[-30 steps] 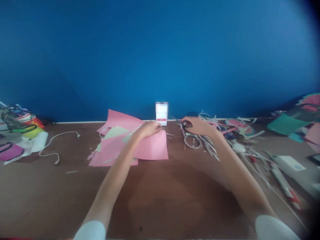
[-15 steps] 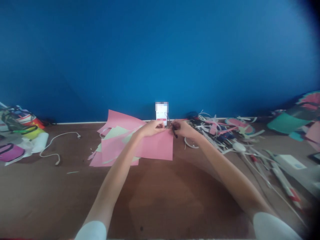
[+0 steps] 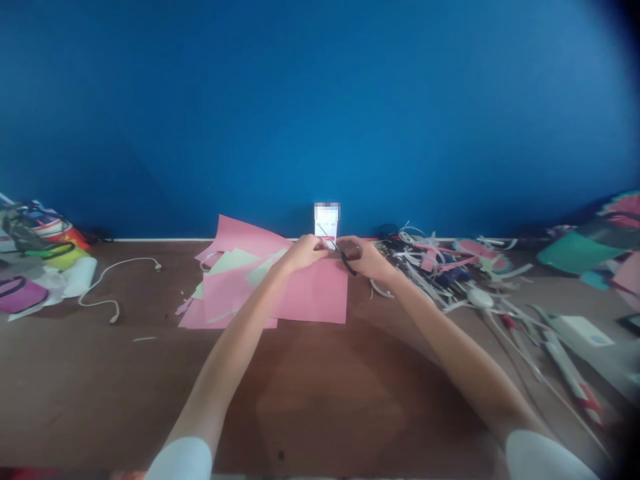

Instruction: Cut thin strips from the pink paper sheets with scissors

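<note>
My right hand (image 3: 369,259) is closed around a pair of scissors (image 3: 346,262) with black handles. Their thin blades point up and to the left, in front of the phone. My left hand (image 3: 303,253) pinches the far edge of a sheet of pink paper (image 3: 315,297), close to the blades. That sheet lies over other pink sheets and some pale green paper (image 3: 230,264). Whether the blades touch the paper is hard to make out.
A lit phone (image 3: 327,230) stands against the blue wall. At left lie a white cable (image 3: 106,273) and a pile of colourful bags (image 3: 55,250). Paper strips (image 3: 430,257) heap up at right, near a white plug or adapter (image 3: 480,297) and a cutter-like tool (image 3: 573,377).
The scissors have swung so their blades now show more clearly, pointing up-left across the phone. My right hand's fingers have spread wider on the handles. The left hand keeps its hold.
</note>
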`<state>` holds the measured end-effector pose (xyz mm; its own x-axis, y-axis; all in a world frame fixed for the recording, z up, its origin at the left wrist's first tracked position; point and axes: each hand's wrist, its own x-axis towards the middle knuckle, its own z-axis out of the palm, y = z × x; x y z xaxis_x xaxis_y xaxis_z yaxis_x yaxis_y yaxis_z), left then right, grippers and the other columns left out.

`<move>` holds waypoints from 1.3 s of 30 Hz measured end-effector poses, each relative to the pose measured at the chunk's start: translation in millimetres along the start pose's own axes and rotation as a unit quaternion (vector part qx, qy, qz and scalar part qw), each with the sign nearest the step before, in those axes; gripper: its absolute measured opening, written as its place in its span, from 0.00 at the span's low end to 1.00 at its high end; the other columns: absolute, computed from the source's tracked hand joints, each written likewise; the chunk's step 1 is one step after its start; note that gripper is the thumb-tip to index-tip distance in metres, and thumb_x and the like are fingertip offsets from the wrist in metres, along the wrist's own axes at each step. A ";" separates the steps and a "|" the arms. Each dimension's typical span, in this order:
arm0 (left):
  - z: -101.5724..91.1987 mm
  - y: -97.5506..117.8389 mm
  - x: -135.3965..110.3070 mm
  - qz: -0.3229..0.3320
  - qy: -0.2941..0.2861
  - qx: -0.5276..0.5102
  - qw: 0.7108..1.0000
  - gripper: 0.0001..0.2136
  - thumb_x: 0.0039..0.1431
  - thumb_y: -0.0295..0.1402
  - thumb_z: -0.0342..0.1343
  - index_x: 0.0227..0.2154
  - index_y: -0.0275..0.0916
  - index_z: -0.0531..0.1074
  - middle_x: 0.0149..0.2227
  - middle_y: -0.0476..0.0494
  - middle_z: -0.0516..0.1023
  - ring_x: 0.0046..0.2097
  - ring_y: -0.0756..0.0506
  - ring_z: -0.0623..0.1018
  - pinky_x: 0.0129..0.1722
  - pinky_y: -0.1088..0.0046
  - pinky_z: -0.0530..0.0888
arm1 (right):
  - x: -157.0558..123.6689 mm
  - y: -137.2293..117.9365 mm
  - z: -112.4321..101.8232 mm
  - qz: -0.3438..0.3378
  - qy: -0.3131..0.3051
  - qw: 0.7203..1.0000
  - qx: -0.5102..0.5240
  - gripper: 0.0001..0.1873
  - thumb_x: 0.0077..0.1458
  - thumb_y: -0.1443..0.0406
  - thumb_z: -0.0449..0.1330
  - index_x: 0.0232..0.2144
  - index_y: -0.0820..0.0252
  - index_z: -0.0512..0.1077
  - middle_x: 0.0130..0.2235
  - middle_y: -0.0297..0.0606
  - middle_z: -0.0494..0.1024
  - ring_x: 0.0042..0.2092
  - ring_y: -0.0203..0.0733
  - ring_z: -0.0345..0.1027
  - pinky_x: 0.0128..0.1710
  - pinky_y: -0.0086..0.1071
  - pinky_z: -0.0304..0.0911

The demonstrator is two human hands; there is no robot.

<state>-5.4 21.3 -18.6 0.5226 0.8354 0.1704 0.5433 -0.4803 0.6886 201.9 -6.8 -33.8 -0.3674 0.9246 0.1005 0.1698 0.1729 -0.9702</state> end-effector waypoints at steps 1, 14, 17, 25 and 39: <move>-0.8 -3.1 0.6 -0.019 0.017 0.017 1.000 0.17 0.57 0.47 0.53 0.28 0.36 0.74 0.31 0.43 0.78 0.34 0.45 0.75 0.32 0.72 0.66 | -0.5 -1.0 -0.5 -0.002 -0.002 1.000 -0.011 0.34 0.40 0.61 0.69 0.51 0.57 0.65 0.28 0.32 0.75 0.24 0.34 0.65 0.20 0.25 0.58; -9.9 13.3 -6.5 0.015 -0.064 -0.050 0.997 0.18 0.60 0.46 0.50 0.42 0.38 0.73 0.43 0.42 0.78 0.44 0.44 0.76 0.42 0.70 0.69 | -0.8 -7.2 -5.6 -0.010 0.015 0.999 -0.035 0.36 0.42 0.62 0.66 0.55 0.59 0.62 0.25 0.30 0.73 0.21 0.31 0.60 0.19 0.25 0.55; -10.5 20.3 -8.0 0.057 -0.098 -0.045 0.993 0.15 0.59 0.43 0.53 0.39 0.37 0.74 0.42 0.43 0.78 0.42 0.45 0.76 0.41 0.71 0.69 | -1.7 -9.4 -7.0 -0.007 0.021 0.999 -0.030 0.36 0.42 0.63 0.65 0.55 0.58 0.62 0.25 0.31 0.74 0.22 0.33 0.62 0.20 0.26 0.56; -15.1 16.6 -7.3 0.029 -0.071 0.004 0.997 0.12 0.59 0.39 0.52 0.38 0.39 0.74 0.38 0.44 0.78 0.38 0.46 0.75 0.34 0.72 0.67 | -8.6 -27.9 -35.5 -0.069 -0.032 0.983 -0.170 0.25 0.44 0.56 0.65 0.45 0.61 0.73 0.38 0.40 0.77 0.39 0.43 0.70 0.37 0.35 0.65; -24.4 20.6 -12.0 0.020 -0.067 -0.035 0.997 0.14 0.57 0.44 0.53 0.35 0.38 0.73 0.35 0.45 0.77 0.36 0.47 0.74 0.35 0.73 0.67 | -31.1 -57.6 -76.2 -0.050 -0.147 0.875 -0.459 0.20 0.47 0.61 0.58 0.45 0.55 0.76 0.45 0.38 0.78 0.42 0.47 0.71 0.39 0.35 0.65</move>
<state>-16.5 7.9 10.8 0.6295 0.7697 0.1061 0.4752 -0.4895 0.7311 273.2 -19.6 35.8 -0.6186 0.7855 -0.0168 0.7364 0.5722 -0.3610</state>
